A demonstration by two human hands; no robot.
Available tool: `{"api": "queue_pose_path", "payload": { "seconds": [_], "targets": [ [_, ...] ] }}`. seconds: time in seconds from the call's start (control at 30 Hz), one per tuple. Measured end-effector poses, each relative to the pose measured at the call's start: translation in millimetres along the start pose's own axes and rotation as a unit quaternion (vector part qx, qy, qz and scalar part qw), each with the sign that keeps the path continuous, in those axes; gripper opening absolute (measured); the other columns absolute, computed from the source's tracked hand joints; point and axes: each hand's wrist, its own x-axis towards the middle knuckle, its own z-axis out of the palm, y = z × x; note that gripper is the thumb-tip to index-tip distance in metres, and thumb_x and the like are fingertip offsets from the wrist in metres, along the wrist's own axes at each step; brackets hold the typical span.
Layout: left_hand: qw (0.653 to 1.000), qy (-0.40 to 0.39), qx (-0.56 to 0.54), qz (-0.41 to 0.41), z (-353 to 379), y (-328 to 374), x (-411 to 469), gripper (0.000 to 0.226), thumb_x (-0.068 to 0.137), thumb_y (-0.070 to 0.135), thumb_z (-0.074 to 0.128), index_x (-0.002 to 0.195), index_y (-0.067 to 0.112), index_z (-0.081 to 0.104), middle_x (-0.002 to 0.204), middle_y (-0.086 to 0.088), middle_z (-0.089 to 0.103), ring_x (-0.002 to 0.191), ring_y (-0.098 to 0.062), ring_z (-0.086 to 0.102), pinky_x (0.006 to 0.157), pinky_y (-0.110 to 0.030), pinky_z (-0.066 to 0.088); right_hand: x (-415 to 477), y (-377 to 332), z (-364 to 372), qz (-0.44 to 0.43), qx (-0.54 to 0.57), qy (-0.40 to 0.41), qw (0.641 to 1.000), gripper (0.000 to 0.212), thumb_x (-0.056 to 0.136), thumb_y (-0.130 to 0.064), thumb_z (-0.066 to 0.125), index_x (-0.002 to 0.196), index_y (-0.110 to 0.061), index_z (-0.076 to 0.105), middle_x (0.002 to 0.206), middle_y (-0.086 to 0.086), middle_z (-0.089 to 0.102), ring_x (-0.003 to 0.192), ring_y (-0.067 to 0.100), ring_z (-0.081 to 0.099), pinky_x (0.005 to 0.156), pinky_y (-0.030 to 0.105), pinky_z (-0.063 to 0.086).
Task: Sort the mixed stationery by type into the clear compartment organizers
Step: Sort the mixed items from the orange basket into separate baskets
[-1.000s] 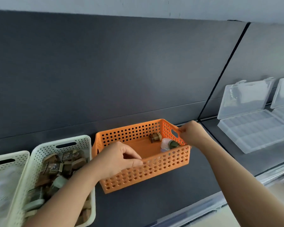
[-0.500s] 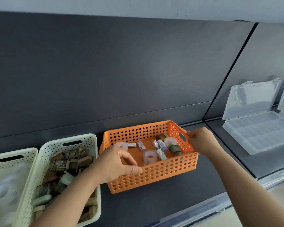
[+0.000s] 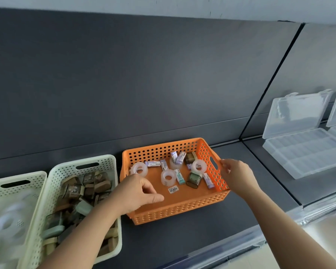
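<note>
Basket [image 3: 175, 208] sat on the shelf [image 3: 182, 241], mid-view. Left hand [image 3: 138, 193] gripped the rim at the basket's 8 o'clock, fingers curled, thumb lying inside above the floor. Right hand [image 3: 239, 177] held the rim at 3 o'clock, fingers curled over it by the handle slot.

Load was loose and mixed, mostly toward 12–3 o'clock: clear tape rolls [image 3: 168, 178], small boxes [image 3: 179, 176], a dark green piece [image 3: 194, 179].

Organizer [image 3: 306, 152] lay with its lid up at 2 o'clock from the basket, well apart. Cream basket [image 3: 81, 164] sat just beside at 9 o'clock.

Handling, my read:
- Basket looked light, perforated plastic. Walls would likely flex and the contents slide if tipped, so hold opposite rims or slots and keep it level.
- Rolls looked smooth and prone to rolling. Pinch through the core.
- Boxes looked stiff and light. Pinch the long sides.
</note>
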Motion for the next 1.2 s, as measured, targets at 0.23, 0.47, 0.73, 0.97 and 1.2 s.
{"api": "queue_pose_path", "payload": {
  "seconds": [0.23, 0.47, 0.73, 0.97, 1.2],
  "targets": [
    [0.998, 0.051, 0.018, 0.021, 6.8, -11.3, 24.0, 0.005, 0.082, 0.039, 0.070, 0.085, 0.034, 0.071, 0.093, 0.023, 0.063, 0.091, 0.005, 0.057, 0.083, -0.023, 0.047, -5.5, -6.1, -4.2, -0.032, -0.097, 0.014, 0.995, 0.026, 0.092, -0.026, 0.053, 0.114, -0.024, 0.065, 0.106, -0.003, 0.059, 0.094, 0.018, 0.060, 0.067, 0.029, 0.051],
    [0.992, 0.120, 0.038, 0.024, 21.0, -7.8, 68.9, 0.031, 0.085, 0.032, 0.068, 0.115, 0.024, 0.065, 0.108, 0.013, 0.064, 0.101, -0.006, 0.059, 0.087, -0.025, 0.050, 15.3, -42.9, 19.0, -0.128, 0.017, -0.055, 0.990, 0.037, 0.088, -0.026, 0.062, 0.125, -0.021, 0.060, 0.127, -0.005, 0.058, 0.111, 0.019, 0.056, 0.085, 0.032, 0.048],
    [0.977, 0.208, 0.001, -0.044, 35.9, -7.2, 112.3, 0.029, 0.088, 0.029, 0.065, 0.116, 0.020, 0.065, 0.109, 0.007, 0.069, 0.095, -0.006, 0.062, 0.085, -0.030, 0.054, 68.8, -68.6, 56.4, -0.185, -0.004, -0.137, 0.973, 0.056, 0.082, -0.048, 0.065, 0.128, -0.017, 0.055, 0.131, 0.001, 0.057, 0.122, 0.021, 0.047, 0.098, 0.034, 0.042],
    [0.966, 0.245, -0.050, -0.066, 55.1, 1.4, 137.0, 0.036, 0.085, 0.033, 0.070, 0.114, 0.013, 0.068, 0.108, 0.002, 0.070, 0.095, -0.009, 0.064, 0.082, -0.022, 0.050, 77.2, -51.0, 46.2, -0.248, -0.049, -0.167, 0.953, 0.047, 0.078, -0.040, 0.069, 0.119, -0.017, 0.061, 0.125, -0.001, 0.059, 0.114, 0.019, 0.054, 0.091, 0.033, 0.049],
    [0.962, 0.258, -0.048, -0.078, 67.4, 14.0, 152.0, 0.029, 0.085, 0.037, 0.069, 0.105, 0.017, 0.072, 0.102, 0.003, 0.072, 0.087, -0.010, 0.065, 0.073, -0.028, 0.052, 75.4, -43.2, 36.0, -0.260, 0.009, -0.201, 0.944, 0.040, 0.074, -0.034, 0.075, 0.111, -0.021, 0.064, 0.105, -0.007, 0.066, 0.092, 0.013, 0.061, 0.076, 0.029, 0.053]
  ]
}}
